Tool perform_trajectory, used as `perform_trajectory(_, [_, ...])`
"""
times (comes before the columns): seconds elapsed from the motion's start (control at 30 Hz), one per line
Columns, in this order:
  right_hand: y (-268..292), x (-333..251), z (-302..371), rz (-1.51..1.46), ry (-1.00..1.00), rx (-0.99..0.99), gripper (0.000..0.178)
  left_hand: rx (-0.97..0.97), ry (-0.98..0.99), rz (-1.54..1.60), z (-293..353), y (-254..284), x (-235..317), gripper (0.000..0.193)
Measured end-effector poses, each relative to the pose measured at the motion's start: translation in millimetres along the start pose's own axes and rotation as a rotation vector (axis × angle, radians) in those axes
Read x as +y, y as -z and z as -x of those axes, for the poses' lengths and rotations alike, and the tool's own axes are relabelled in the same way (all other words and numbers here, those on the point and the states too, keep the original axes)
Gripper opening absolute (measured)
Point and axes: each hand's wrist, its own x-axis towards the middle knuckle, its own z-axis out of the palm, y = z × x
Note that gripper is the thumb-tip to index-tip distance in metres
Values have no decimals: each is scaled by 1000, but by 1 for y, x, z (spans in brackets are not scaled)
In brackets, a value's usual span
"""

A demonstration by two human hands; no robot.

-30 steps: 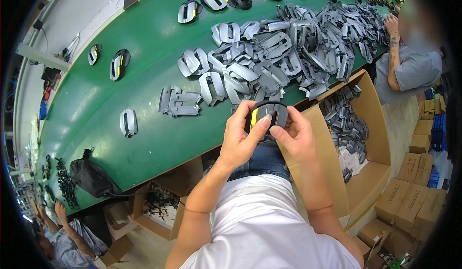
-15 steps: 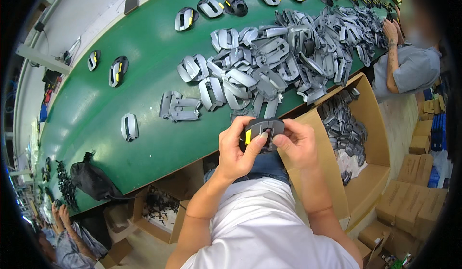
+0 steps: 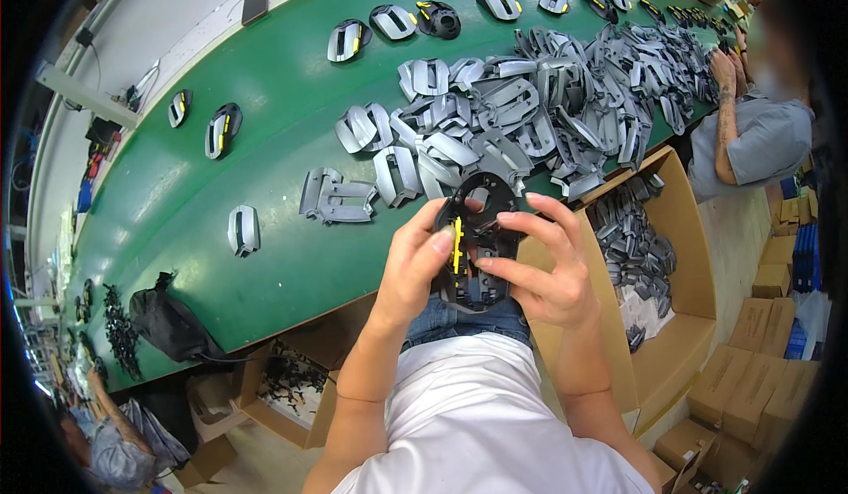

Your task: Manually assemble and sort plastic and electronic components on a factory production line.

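In front of my chest, my left hand (image 3: 413,260) grips the left side of a black plastic housing (image 3: 495,192). The housing shows its hollow side with an opening at the upper end. A yellow strip (image 3: 458,245) runs along its left part, close to my left thumb. My right hand (image 3: 552,269) is at the housing's right side, its fingers spread apart and the tips over or against the inside; exact contact is unclear. Just beyond my hands lies a heap of grey plastic covers (image 3: 499,97) on the green table (image 3: 177,220).
Black-and-grey assembled housings (image 3: 349,41) line the table's far side. A single grey cover (image 3: 244,230) and a black bag (image 3: 172,322) lie left. An open carton (image 3: 693,229) of grey parts stands right; another carton (image 3: 322,419) sits below the table. Co-workers (image 3: 751,132) work at both ends.
The housing has been turned from its grey-covered face to its black hollow side. My right hand's fingers have spread away from their earlier grip on its edge. My left hand still holds it.
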Motion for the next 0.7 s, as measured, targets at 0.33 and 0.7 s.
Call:
perform_trajectory(0.33, [-19,-12,14,-1203,-753,301,57,241,-40,-105,6,-13,-22,32])
perform_trajectory(0.7, [-46,-15,12,-767,-761,148,22,463,-264,-95,-1,-8,-42,26])
